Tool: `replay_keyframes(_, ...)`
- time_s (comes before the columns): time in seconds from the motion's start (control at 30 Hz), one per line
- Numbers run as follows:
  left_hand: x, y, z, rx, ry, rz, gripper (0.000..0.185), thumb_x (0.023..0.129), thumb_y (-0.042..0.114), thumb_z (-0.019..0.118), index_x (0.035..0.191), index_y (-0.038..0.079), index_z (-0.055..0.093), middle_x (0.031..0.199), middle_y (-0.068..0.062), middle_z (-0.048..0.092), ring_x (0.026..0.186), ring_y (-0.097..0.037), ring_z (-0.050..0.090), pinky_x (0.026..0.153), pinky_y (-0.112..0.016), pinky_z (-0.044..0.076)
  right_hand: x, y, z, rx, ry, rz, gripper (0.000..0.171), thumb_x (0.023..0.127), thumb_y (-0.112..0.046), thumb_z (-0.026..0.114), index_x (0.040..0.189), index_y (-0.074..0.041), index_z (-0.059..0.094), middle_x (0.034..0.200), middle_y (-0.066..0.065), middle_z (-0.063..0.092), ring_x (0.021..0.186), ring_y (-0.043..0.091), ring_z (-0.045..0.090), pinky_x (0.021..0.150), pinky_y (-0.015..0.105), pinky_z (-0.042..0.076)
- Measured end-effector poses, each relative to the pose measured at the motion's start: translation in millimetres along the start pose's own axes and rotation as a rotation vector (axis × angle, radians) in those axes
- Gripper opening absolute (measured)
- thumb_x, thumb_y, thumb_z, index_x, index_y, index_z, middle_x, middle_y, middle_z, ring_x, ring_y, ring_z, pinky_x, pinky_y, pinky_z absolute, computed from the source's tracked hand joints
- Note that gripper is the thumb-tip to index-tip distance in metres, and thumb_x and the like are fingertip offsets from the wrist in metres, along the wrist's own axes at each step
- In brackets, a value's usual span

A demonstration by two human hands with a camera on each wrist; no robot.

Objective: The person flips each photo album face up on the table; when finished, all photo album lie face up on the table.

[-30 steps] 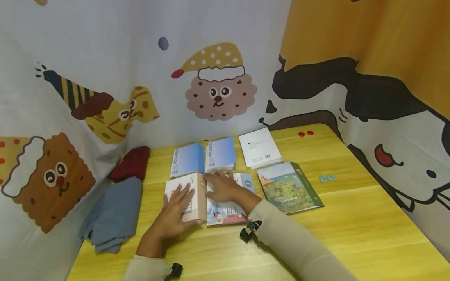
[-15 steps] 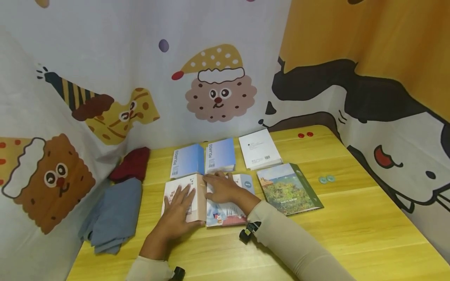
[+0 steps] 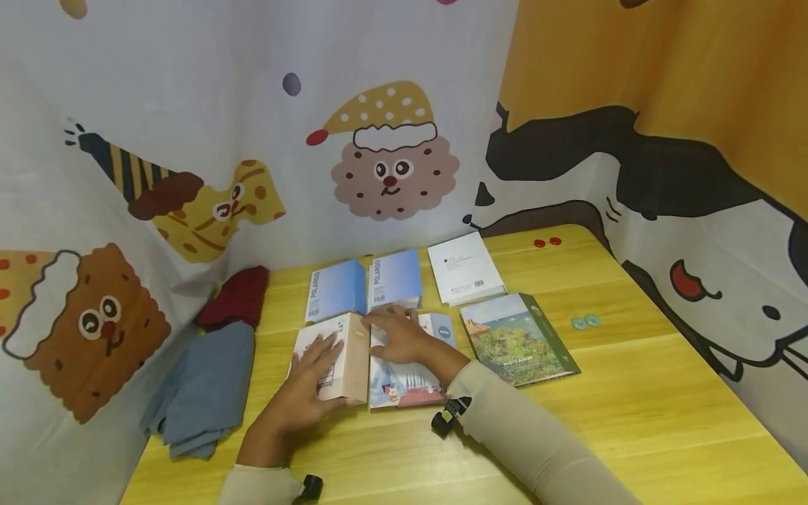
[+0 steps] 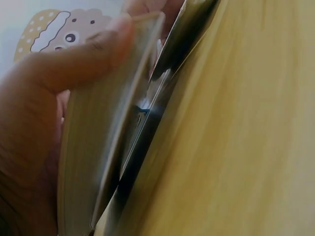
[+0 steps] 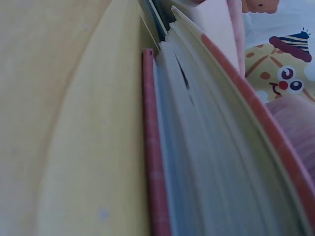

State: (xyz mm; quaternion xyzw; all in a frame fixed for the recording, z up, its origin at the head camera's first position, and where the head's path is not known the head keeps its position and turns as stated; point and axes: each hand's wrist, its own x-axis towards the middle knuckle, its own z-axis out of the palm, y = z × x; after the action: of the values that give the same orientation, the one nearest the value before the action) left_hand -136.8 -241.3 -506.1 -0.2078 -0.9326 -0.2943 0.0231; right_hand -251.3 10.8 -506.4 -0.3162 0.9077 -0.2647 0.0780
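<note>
My left hand (image 3: 299,396) lies over a white-and-beige photo album (image 3: 356,361), fingers spread across its cover. In the left wrist view, its thumb presses against the page edges of that album (image 4: 81,162), which leans with its beige spine side raised. My right hand (image 3: 404,337) rests on a neighbouring album with a blue-and-pink illustrated cover (image 3: 404,389); its fingertips reach the far corner of the beige spine. The thick page edges of the illustrated album (image 5: 211,147) fill the right wrist view.
Behind stand two blue POLAROID albums (image 3: 334,289) and a white album (image 3: 466,266). A landscape-covered album (image 3: 514,344) lies to the right, with green buttons (image 3: 585,322) and red buttons (image 3: 547,243) beyond. Folded grey cloth (image 3: 205,386) and dark red cloth (image 3: 236,298) lie left.
The beige spine side of the album under my left hand has tipped up, showing more of the spine. My left fingers have drawn back slightly leftward; my right hand stays nearly in place.
</note>
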Motion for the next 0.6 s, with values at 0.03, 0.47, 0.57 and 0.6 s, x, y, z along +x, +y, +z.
replay_keyframes(0.03, 0.1, -0.4, -1.2, -0.022, 0.001, 0.001, 0.107, 0.084, 0.042, 0.096, 0.169, 0.010, 0.041, 0.179, -0.018, 0.033, 0.166, -0.055, 0.021, 0.117, -0.094, 0.010, 0.2, 0.5, -0.8, 0.011, 0.011, -0.009, 0.064, 0.100, -0.035, 0.076, 0.160, -0.029, 0.056, 0.171, 0.003, 0.049, 0.159, 0.035, 0.039, 0.128, 0.071, 0.023)
replay_keyframes(0.47, 2.4, -4.7, -1.6, -0.294, 0.095, 0.111, 0.101, 0.090, 0.016, 0.090, 0.172, 0.006, 0.032, 0.179, -0.022, 0.028, 0.161, -0.051, 0.030, 0.118, -0.003, 0.023, -0.5, 0.0, -4.3, 0.349, 0.162, -0.223, 0.068, 0.098, -0.015, 0.083, 0.159, -0.003, 0.054, 0.165, 0.018, 0.048, 0.150, 0.038, 0.055, 0.124, 0.055, 0.048)
replay_keyframes(0.57, 2.7, -3.3, -1.4, -0.372, 0.133, 0.147, 0.100, 0.091, 0.007, 0.088, 0.172, 0.003, 0.030, 0.178, -0.025, 0.027, 0.162, -0.037, 0.031, 0.117, -0.006, 0.030, -2.4, -6.4, -4.8, 0.422, 0.176, -0.249, 0.073, 0.098, -0.009, 0.082, 0.162, -0.002, 0.049, 0.173, 0.020, 0.038, 0.149, 0.040, 0.057, 0.123, 0.055, 0.049)
replay_keyframes(0.6, 2.5, -2.4, -1.3, -0.384, 0.147, 0.148, 0.100, 0.091, 0.007, 0.087, 0.172, 0.003, 0.029, 0.178, -0.024, 0.028, 0.163, -0.030, 0.031, 0.120, -0.010, 0.031, -3.4, -9.0, -5.0, 0.454, 0.173, -0.251, 0.075, 0.098, -0.007, 0.081, 0.164, -0.001, 0.046, 0.176, 0.020, 0.033, 0.149, 0.041, 0.057, 0.123, 0.056, 0.049)
